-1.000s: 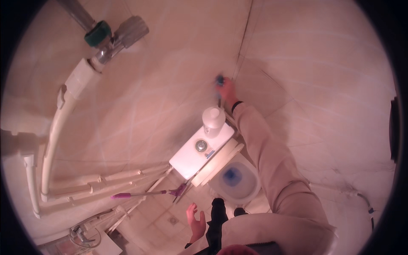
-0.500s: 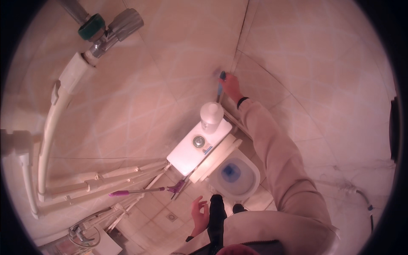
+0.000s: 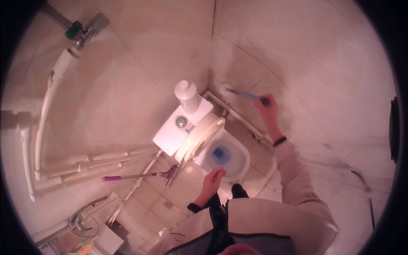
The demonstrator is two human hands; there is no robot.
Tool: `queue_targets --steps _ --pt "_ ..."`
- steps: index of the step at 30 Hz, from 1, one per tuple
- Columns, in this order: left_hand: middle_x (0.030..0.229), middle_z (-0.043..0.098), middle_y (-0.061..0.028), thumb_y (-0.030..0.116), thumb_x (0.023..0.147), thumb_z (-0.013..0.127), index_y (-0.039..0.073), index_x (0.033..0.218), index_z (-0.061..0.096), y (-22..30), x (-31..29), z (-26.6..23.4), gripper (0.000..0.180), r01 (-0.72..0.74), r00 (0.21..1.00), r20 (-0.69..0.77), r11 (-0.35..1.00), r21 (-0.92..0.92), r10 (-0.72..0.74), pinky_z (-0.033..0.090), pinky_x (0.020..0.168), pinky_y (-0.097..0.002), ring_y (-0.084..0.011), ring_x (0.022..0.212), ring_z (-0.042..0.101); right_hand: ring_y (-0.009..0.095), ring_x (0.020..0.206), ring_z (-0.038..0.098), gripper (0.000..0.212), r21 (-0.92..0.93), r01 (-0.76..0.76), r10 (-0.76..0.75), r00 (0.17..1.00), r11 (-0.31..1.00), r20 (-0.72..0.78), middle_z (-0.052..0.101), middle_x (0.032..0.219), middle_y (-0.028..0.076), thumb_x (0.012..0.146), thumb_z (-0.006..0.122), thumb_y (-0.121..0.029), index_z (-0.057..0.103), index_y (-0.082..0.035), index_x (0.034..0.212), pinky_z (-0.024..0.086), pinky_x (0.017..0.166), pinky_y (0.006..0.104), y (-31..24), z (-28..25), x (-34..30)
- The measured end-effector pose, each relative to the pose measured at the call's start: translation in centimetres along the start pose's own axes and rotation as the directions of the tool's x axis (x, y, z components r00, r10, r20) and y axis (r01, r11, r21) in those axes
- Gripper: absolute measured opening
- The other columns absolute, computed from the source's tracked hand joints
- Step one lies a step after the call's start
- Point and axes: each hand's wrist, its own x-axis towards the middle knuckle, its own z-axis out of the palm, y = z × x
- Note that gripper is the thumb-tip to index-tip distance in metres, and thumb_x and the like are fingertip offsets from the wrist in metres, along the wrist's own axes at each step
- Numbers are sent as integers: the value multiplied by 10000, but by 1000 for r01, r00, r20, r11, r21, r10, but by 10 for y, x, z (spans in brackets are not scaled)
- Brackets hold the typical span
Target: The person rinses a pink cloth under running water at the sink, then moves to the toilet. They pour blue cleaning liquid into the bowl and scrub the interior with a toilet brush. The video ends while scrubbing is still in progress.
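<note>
My right hand [image 3: 266, 111] grips the dark end of a toilet brush [image 3: 243, 93] with a blue handle. The brush stretches left, its round white head [image 3: 225, 89] by the tiled wall, near the corner behind the toilet. Below it is the toilet bowl [image 3: 240, 168], with blue water [image 3: 220, 155] inside. The seat and lid [image 3: 199, 138] are raised against the white cistern [image 3: 163, 138]. At the near edge of the bowl hovers my left hand [image 3: 212, 182], fingers curled together with nothing seen in them.
A white bottle [image 3: 187, 97] stands on the cistern beside the round flush button [image 3: 181, 122]. Pipes [image 3: 238, 117] run along the wall behind the bowl. To the left, a purple-handled squeegee [image 3: 136, 176] leans near more pipes. A tap [image 3: 80, 225] is at lower left.
My right hand has swung right and nearer with the toilet brush, bringing its white head into view. My left hand has moved up and right to the bowl's near edge, its fingers closing.
</note>
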Motion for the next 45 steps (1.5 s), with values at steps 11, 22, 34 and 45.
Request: queue_targets --steps 11,22,34,45 --pt "1058 647 -123 329 985 526 -21 1111 584 -50 19 220 376 508 860 286 656 -558 -423 502 848 -327 -197 954 622 241 1014 649 291 437 -415 365 910 798 197 617 1091 186 867 660 -9 523 3 1123 546 870 347 45 -184 -333" --pt "898 626 -100 277 946 564 -14 1034 572 -179 -37 233 304 632 754 116 665 -399 -647 478 575 -310 -167 724 609 101 637 571 341 -164 -914 586 94 371 805 582 835 42 1005 449 -291 506 -67 1257 473 461 240 139 -176 -336" --pt "619 569 -97 350 946 527 15 842 614 -322 23 156 361 608 666 -153 650 -456 -730 392 389 -354 -220 445 527 155 418 507 285 -302 -810 734 216 503 644 554 600 56 997 436 -256 587 -26 1073 368 359 310 263 3 -374" --pt "792 684 -138 244 946 473 48 875 661 -373 8 171 280 565 784 -102 772 -290 -612 497 510 -342 -179 669 648 204 419 547 342 -281 -591 549 339 756 764 583 611 102 1010 378 -262 591 6 1004 413 384 334 302 -19 -389"
